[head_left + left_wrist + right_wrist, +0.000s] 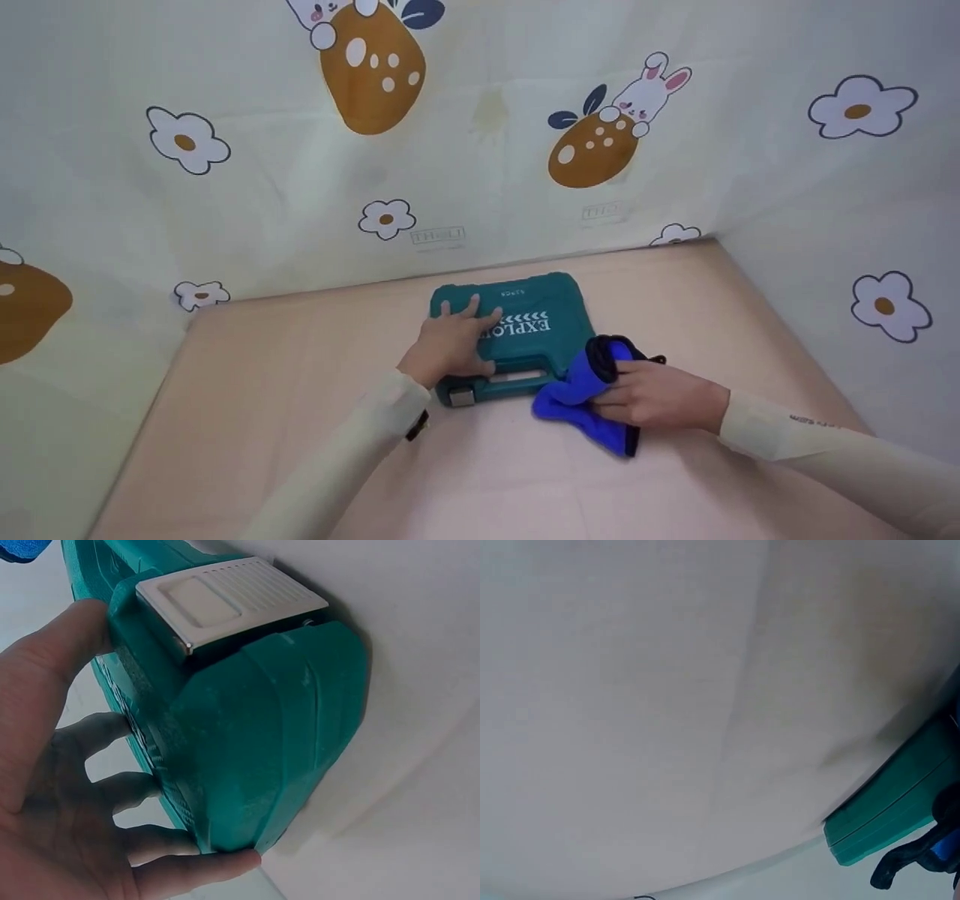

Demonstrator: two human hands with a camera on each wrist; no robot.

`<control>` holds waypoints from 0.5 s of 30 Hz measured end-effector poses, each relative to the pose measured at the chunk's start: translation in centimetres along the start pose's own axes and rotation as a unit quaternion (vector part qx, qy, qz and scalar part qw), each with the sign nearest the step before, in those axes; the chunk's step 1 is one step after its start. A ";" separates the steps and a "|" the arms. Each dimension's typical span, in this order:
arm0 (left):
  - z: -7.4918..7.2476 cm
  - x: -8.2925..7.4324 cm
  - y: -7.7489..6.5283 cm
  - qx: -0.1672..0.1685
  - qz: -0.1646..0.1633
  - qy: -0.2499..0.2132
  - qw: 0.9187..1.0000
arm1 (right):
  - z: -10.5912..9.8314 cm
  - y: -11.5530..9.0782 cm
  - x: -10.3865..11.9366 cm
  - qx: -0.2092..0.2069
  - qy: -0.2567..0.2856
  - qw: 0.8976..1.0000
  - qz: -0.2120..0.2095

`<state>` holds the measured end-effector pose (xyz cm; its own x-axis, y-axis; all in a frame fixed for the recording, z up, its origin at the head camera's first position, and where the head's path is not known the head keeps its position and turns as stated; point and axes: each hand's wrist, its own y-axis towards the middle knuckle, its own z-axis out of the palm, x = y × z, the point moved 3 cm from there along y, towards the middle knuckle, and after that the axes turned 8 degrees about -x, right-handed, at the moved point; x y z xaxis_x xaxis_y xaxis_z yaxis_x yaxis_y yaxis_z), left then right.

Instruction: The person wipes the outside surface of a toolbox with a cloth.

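A teal plastic carry case with white lettering lies flat on the table, its handle toward me. My left hand rests on the left part of its lid with the fingers spread. In the left wrist view the fingertips are against the lid, near a silver latch. A blue cloth with black trim is bunched in my right hand, over the case's near right corner. The cloth partly covers my right fingers. In the right wrist view a black strap end hangs beside the case.
The table has a pale pink cover. Behind it and at both sides rise fabric walls printed with rabbits and flowers. The case sits close to the back wall.
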<state>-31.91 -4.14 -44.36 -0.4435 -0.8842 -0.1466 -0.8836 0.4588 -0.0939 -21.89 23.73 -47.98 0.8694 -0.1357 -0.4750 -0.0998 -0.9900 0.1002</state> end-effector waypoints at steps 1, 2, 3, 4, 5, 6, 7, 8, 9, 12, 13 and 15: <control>0.0 0.1 0.0 -0.001 0.001 0.003 1.000 | 0.1 0.2 -0.1 -0.001 -0.001 1.000 -0.003; 0.0 0.1 -0.1 -0.001 0.002 0.004 1.000 | 0.1 0.4 -0.1 -0.002 -0.002 1.000 -0.007; 0.0 0.2 -0.1 -0.003 0.005 0.006 1.000 | 0.2 0.6 -0.1 -0.004 -0.003 1.000 -0.010; 0.0 0.2 -0.1 -0.006 0.007 0.007 1.000 | 0.3 0.9 -0.2 -0.008 -0.003 1.000 -0.012; 0.0 0.3 -0.1 -0.007 0.009 0.008 1.000 | 0.3 1.2 -0.2 -0.012 -0.002 1.000 -0.014; 0.0 0.3 -0.1 -0.007 0.010 0.009 1.000 | 0.4 1.6 -0.2 -0.015 -0.001 1.000 -0.016; 0.0 0.3 -0.1 -0.007 0.010 0.010 1.000 | 0.4 2.0 -0.2 -0.019 -0.001 1.000 -0.017; 0.1 0.4 -0.1 -0.006 0.009 0.011 1.000 | 0.5 2.5 -0.2 -0.020 0.000 1.000 -0.018; 0.1 0.4 -0.1 -0.007 0.009 0.010 1.000 | 0.6 3.0 -0.2 -0.021 0.001 1.000 -0.017; 0.2 0.3 0.0 -0.005 0.009 0.011 1.000 | 0.9 4.8 -0.1 -0.013 0.005 1.000 -0.016; 0.2 0.3 0.0 -0.005 0.011 0.010 1.000 | 1.0 5.6 0.0 -0.013 0.007 1.000 -0.016; 0.1 0.1 0.0 -0.007 0.013 0.008 1.000 | 1.1 7.3 0.1 -0.012 0.008 1.000 -0.016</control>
<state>-31.96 -4.24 -44.46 -0.4691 -0.8732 -0.1323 -0.8736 0.4808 -0.0756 -23.03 16.46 -48.27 0.8797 -0.1034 -0.4642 -0.0607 -0.9925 0.1059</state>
